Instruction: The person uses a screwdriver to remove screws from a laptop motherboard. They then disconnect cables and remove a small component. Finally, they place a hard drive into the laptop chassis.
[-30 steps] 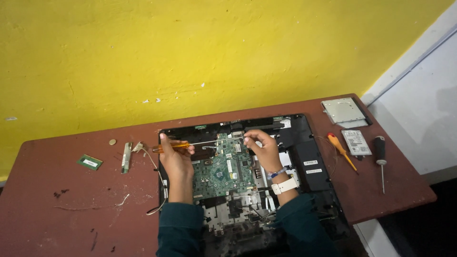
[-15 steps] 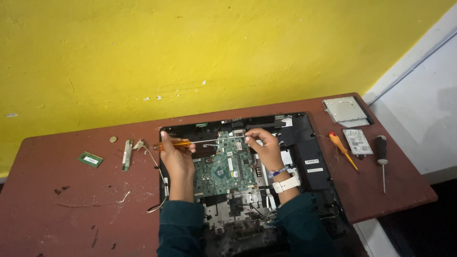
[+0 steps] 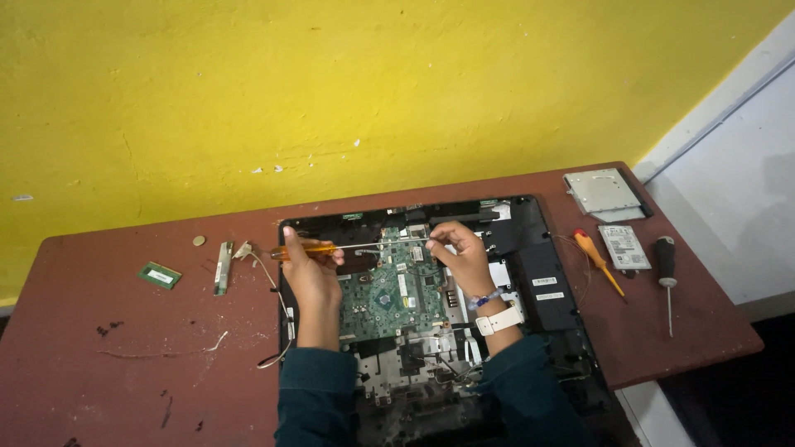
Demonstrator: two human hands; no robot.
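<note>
An opened laptop chassis (image 3: 530,273) lies on the reddish-brown table (image 3: 124,364), its green motherboard (image 3: 389,294) exposed. My left hand (image 3: 308,269) grips the orange handle of a long screwdriver (image 3: 364,245), held level across the board's far edge. My right hand (image 3: 460,252), with a white wrist strap and bead bracelet, pinches the shaft's tip end over the board's upper right. Both forearms wear dark teal sleeves.
Right of the chassis lie an orange-handled screwdriver (image 3: 598,260), a black-handled screwdriver (image 3: 666,273), a hard drive (image 3: 623,247) and a silver optical drive (image 3: 603,192). To the left are a memory module (image 3: 159,275), a metal bracket (image 3: 222,266), a coin (image 3: 199,241) and loose wires (image 3: 199,346). Yellow wall behind.
Both hands and the screwdriver have shifted slightly toward the far edge of the board. Nothing else has moved.
</note>
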